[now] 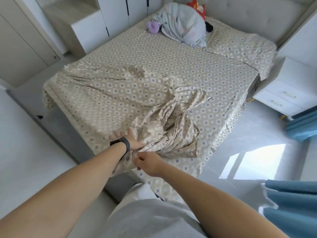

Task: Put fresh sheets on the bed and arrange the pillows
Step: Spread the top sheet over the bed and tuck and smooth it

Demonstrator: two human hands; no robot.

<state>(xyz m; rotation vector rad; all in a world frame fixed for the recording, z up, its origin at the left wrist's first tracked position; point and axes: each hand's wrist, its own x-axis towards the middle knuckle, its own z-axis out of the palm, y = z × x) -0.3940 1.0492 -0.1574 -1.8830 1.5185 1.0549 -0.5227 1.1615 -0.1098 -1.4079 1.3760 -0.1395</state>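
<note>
Both hands are working at the bed's near corner: the right hand [147, 162] is pinching the bunched patterned sheet [164, 124], while the left hand [130, 140], fingers spread, is pressing into the folds. Spreading seems under way; next, the bunch likely needs drawing out toward the foot edge. Pillows [181, 24] are lying piled at the headboard. Floor [240, 134] is giving walking room on the right.

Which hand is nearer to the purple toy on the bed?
Left. The left hand lies open on the bunched sheet, slightly further up the bed toward the purple toy; the right hand pinches the sheet's near edge.
</note>
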